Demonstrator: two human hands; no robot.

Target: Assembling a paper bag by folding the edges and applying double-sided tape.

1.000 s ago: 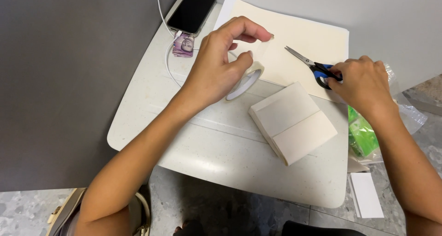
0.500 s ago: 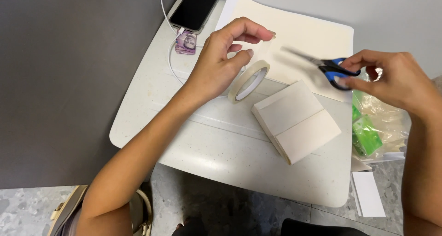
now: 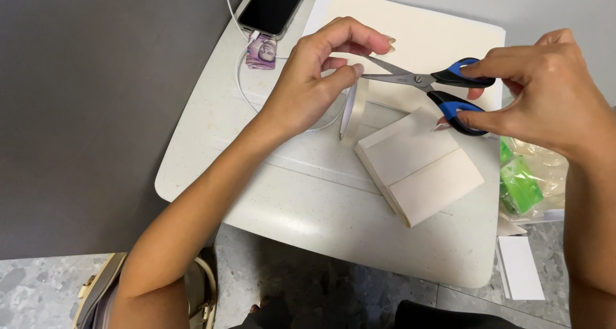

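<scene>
My left hand (image 3: 314, 78) holds a roll of clear tape (image 3: 353, 111) upright above the small white table (image 3: 256, 175), with a strip pulled up between thumb and fingers. My right hand (image 3: 545, 91) grips blue-handled scissors (image 3: 430, 85); the blades are slightly apart and point left, their tips at the strip next to my left thumb. A cream folded paper packet (image 3: 417, 165) lies on the table just below both hands.
A large cream sheet (image 3: 423, 34) lies at the table's back. A black phone (image 3: 273, 5) with a white cable (image 3: 240, 66) sits at the far left corner. Green items in a clear bag (image 3: 526, 181) sit at the right edge. White paper (image 3: 520, 268) lies on the floor.
My right hand picked the scissors up off the cream sheet and brought them left to the tape. My left hand lifted the roll and turned it on edge.
</scene>
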